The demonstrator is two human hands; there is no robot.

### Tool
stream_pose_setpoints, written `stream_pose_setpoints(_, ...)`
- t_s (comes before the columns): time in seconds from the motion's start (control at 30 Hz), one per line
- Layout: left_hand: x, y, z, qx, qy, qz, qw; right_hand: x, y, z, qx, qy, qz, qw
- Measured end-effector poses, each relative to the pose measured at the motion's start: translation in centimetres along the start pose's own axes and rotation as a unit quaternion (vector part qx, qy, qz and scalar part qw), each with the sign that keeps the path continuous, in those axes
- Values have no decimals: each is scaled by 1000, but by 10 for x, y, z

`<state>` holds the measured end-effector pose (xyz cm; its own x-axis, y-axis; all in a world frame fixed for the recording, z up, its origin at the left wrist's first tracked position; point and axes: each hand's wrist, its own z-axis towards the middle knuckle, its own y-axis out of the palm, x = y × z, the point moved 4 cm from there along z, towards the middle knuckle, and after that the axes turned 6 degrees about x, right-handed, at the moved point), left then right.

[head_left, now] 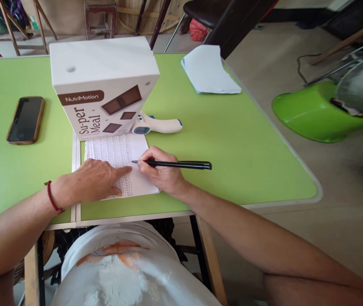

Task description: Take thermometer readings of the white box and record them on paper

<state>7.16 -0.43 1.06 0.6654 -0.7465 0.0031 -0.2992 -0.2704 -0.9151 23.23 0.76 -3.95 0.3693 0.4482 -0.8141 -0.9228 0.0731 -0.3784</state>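
A sheet of paper (141, 180) covered in rows of small handwritten marks lies on the green table. My right hand (165, 172) grips a black pen (181, 164), its tip at the paper near the right end of the written rows. Resting on the sheet's left part, my left hand (96, 180) has its index finger stretched out close to the pen tip, the other fingers partly curled. Just beyond the paper stands a white box (104, 63) printed "Su-per Meal", which meets or covers the sheet's far edge.
Behind the box's right side lies a white infrared thermometer (162, 126). A phone (26, 120) in a brown case is at the left. Folded paper (210, 70) sits near the far right edge of the green table (232, 140). A green plastic stool (315, 114) stands beyond it.
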Motion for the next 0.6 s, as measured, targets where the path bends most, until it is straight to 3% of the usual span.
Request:
stream_pose_setpoints(0.27, 0, -1, 0, 3, 0, 0, 1000, 1, 0, 0, -7, 7, -8, 1000)
stream_pose_setpoints(0.6, 0, 1, 0, -4, -2, -1, 1000, 2, -2, 0, 28, 10, -8, 1000)
